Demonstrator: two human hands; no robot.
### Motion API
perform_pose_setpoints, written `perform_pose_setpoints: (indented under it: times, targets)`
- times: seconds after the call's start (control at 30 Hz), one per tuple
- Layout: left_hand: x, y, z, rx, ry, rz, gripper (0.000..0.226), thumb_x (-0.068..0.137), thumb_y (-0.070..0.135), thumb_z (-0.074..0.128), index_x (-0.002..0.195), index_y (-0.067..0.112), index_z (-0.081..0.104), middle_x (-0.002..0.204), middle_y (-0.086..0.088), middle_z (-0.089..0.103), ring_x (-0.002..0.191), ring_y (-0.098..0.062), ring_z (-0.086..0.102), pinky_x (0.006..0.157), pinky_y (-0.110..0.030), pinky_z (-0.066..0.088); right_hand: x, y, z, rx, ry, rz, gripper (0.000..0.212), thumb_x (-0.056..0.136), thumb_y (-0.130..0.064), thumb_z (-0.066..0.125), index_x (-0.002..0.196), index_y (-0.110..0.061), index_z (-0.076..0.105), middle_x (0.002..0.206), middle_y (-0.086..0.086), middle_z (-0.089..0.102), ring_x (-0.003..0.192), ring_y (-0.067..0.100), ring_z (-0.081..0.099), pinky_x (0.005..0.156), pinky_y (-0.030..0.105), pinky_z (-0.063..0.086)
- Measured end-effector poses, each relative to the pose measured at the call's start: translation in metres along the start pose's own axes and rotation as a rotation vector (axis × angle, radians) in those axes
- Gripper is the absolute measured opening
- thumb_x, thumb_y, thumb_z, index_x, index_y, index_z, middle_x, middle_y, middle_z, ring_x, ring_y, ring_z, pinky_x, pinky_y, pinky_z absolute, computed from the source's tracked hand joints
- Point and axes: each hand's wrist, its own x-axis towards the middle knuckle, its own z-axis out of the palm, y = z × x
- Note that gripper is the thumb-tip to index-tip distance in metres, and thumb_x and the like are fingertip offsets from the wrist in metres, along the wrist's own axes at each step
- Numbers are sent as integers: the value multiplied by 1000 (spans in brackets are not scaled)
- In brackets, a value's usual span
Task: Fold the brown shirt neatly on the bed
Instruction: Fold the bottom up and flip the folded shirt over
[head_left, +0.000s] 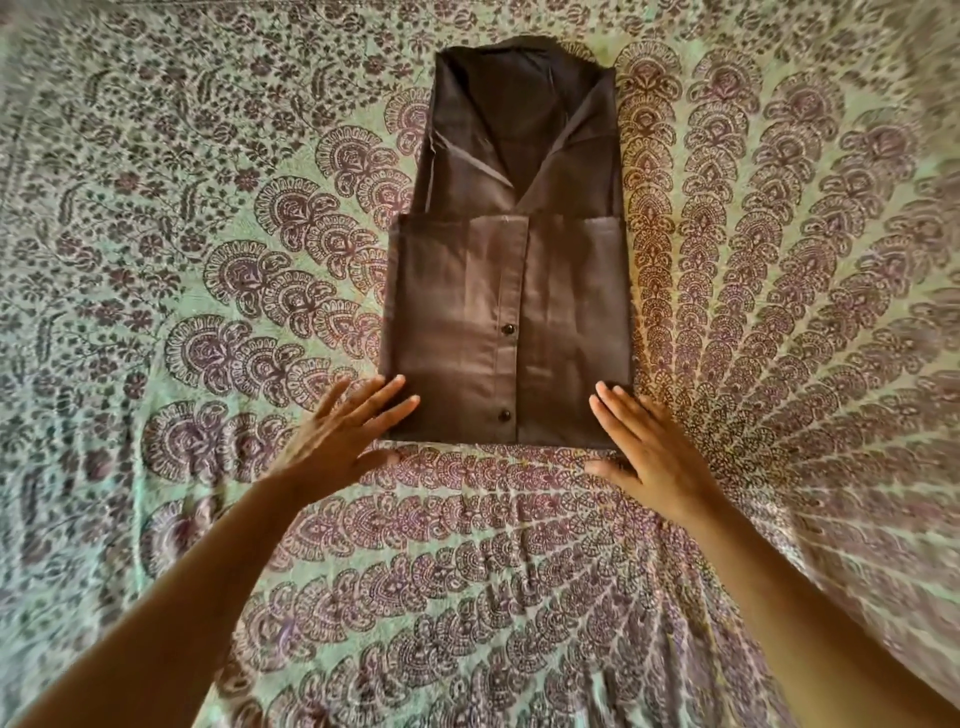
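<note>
We find the brown shirt (511, 332) lying part-folded on the bed (156, 260). Our left hand (343, 436) and right hand (649, 452) rest flat, fingers spread, gripping nothing. Risk: a careless lift skews the lower fold.

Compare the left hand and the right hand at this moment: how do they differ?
The left hand has fingertips lying over the shirt corner; the right hand sits at the edge, mostly on the bedsheet. The left fingers point up-right, the right up-left. Both are open, flat, gripping nothing.
</note>
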Motion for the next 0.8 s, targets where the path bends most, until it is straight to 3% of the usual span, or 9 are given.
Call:
perform_pose_setpoints:
  times: [0.13,0.27,0.37,0.43,0.53,0.6,0.63,0.7,0.8]
  targets:
    - [6,3,-3,-48,41,20,49,95,42,26,137,25,42,143,0,42,132,-21,39,113,-36,7,6,-4,0,49,132,-20,58,99,-44,19,135,-5,42,142,12,42,129,27,43,111,39,28]
    - [8,13,-11,-244,190,-58,42,94,25,32,130,18,52,136,-3,51,129,-21,46,114,-35,15,4,-8,-7,150,270,2,37,89,-15,57,125,-5,54,129,12,55,120,29,53,101,49,41]
    - [-4,23,-21,-429,215,-165,38,97,20,34,130,19,52,132,-8,55,128,-28,46,108,-43,30,-5,-18,-36,365,340,47,44,93,-38,42,122,-9,58,129,1,54,129,22,41,112,40,26]
    - [-18,31,-39,-516,261,-198,33,97,23,40,125,23,56,108,-15,65,105,-32,58,73,-37,51,-18,-30,-57,510,399,72,51,91,-47,39,120,-10,60,127,-4,51,130,19,37,112,37,23]
    - [-45,45,-72,-636,277,-149,26,91,29,39,111,33,56,67,2,53,56,-3,52,44,-12,31,-44,-50,-88,714,420,115,61,83,-63,43,116,-13,57,104,-9,64,102,-1,58,90,21,46]
    - [-65,55,-91,-735,287,-141,20,90,33,41,104,33,55,60,9,50,51,-2,51,40,-9,30,-63,-64,-104,870,417,137,62,78,-70,45,105,-17,64,61,-23,62,57,-11,56,58,1,40]
    - [-74,58,-98,-779,311,-131,17,89,35,43,100,36,55,60,6,55,52,-2,52,42,-8,33,-71,-69,-108,926,419,137,46,78,-65,51,95,-25,68,59,-20,62,51,-5,54,49,2,37]
    - [-89,67,-108,-926,404,-123,13,88,37,47,94,43,56,77,13,64,63,-1,57,52,-8,42,-85,-75,-114,1039,465,172,18,78,-45,60,77,-31,71,64,-15,66,53,3,57,47,9,42]
    - [-92,83,-122,-1133,607,-222,13,86,42,50,97,48,52,74,-1,63,55,-7,51,48,-20,42,-90,-83,-125,1152,611,257,13,75,-38,63,78,-27,70,68,-16,68,63,0,63,55,13,50]
